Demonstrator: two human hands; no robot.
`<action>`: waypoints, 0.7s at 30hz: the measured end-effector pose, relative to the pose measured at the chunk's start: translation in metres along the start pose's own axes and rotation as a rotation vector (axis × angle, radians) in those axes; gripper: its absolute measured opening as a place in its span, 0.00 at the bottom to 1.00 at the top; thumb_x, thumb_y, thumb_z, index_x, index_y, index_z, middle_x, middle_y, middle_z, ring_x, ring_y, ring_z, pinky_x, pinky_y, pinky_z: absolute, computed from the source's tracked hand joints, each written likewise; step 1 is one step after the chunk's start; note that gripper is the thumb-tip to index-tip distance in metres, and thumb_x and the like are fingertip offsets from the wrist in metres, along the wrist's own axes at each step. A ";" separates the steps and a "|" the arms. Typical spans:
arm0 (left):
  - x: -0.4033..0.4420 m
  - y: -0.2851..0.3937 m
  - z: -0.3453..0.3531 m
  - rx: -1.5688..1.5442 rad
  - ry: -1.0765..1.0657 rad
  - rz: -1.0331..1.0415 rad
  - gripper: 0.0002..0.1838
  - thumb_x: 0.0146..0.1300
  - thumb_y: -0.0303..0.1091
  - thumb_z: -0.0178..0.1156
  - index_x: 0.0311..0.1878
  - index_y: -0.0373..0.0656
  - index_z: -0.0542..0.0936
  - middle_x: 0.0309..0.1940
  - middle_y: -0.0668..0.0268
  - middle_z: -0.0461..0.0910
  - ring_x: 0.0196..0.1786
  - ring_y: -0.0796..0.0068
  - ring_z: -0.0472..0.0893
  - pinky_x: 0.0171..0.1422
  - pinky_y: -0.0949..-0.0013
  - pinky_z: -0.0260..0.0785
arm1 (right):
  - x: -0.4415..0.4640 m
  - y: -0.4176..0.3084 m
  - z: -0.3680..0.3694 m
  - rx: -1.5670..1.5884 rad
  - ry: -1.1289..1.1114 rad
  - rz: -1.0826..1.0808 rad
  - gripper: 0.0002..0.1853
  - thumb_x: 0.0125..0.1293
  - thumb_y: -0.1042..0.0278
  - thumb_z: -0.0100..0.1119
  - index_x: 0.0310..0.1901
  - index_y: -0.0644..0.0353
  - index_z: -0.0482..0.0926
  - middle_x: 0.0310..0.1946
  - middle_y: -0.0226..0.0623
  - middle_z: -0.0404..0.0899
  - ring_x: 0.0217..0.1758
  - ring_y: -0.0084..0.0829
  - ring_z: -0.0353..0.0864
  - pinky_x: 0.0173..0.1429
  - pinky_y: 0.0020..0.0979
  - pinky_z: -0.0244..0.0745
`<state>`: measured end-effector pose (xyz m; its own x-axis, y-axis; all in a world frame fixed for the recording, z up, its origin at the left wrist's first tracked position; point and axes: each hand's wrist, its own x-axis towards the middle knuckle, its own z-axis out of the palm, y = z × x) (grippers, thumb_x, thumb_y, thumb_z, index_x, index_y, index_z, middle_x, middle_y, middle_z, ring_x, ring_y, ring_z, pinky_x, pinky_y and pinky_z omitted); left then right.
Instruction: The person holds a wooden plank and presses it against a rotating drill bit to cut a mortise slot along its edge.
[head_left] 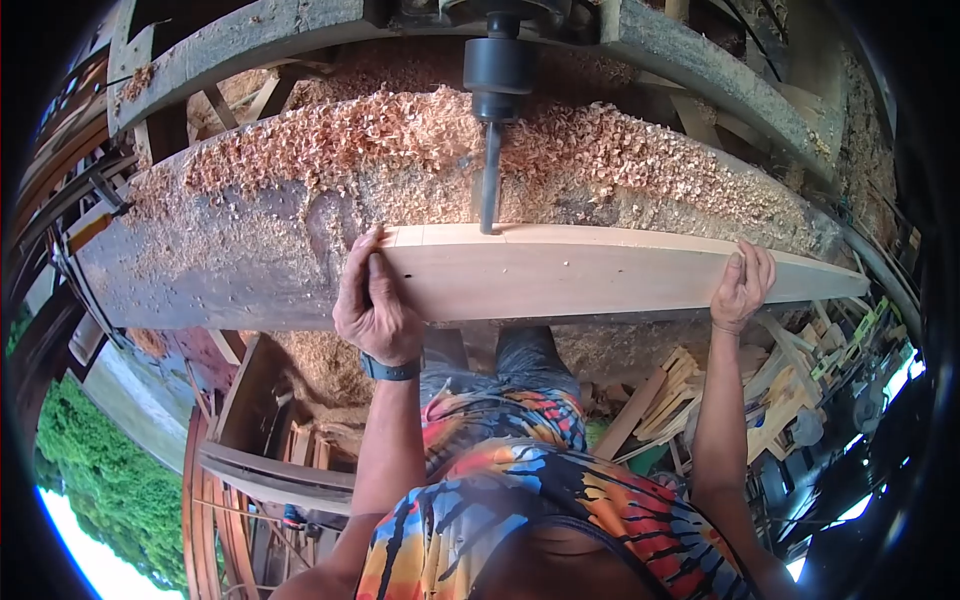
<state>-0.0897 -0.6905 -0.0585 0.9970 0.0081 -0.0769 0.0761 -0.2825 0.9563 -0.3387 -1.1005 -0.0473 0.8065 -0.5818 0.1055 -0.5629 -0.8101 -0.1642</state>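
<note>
A long pale wooden board (560, 275) stands on its edge across the workbench, its broad face toward me. My left hand (378, 305) grips its left end, thumb on the near face and fingers over the top edge. Farther right, my right hand (742, 285) is closed round the board in the same way, short of its right end. Between the hands, a drill bit (491, 180) points down from a dark chuck (499, 75), its tip at the board's top edge. How deep the tip sits cannot be made out.
Wood shavings (400, 140) are heaped along the back of the workbench (230, 270). A curved wooden beam (250, 55) runs behind it. A yellow-handled tool (88, 232) lies at the left end. Wood offcuts (670, 400) are piled below right, and curved planks (280, 475) lie below left.
</note>
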 end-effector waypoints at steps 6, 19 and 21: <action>0.003 0.000 0.002 0.049 0.024 0.002 0.12 0.80 0.23 0.56 0.58 0.32 0.86 0.54 0.53 0.89 0.59 0.67 0.86 0.70 0.63 0.74 | 0.002 -0.002 0.001 -0.007 0.004 -0.009 0.19 0.77 0.55 0.58 0.54 0.62 0.86 0.51 0.47 0.82 0.64 0.52 0.74 0.74 0.52 0.65; 0.019 0.007 0.012 0.037 0.057 -0.009 0.12 0.78 0.25 0.60 0.57 0.31 0.87 0.52 0.55 0.90 0.57 0.68 0.87 0.68 0.65 0.75 | 0.010 0.001 0.004 0.003 0.034 -0.011 0.18 0.76 0.57 0.59 0.54 0.64 0.86 0.52 0.47 0.83 0.63 0.53 0.75 0.76 0.52 0.64; 0.023 0.007 0.016 0.026 0.081 -0.014 0.12 0.77 0.26 0.61 0.57 0.31 0.87 0.51 0.55 0.91 0.55 0.69 0.87 0.66 0.65 0.76 | 0.011 0.003 0.005 0.007 0.038 -0.011 0.18 0.77 0.57 0.58 0.54 0.63 0.87 0.53 0.46 0.84 0.64 0.52 0.76 0.76 0.52 0.64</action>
<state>-0.0664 -0.7074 -0.0575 0.9938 0.0896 -0.0659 0.0905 -0.3069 0.9474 -0.3308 -1.1093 -0.0518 0.8051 -0.5753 0.1441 -0.5528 -0.8160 -0.1692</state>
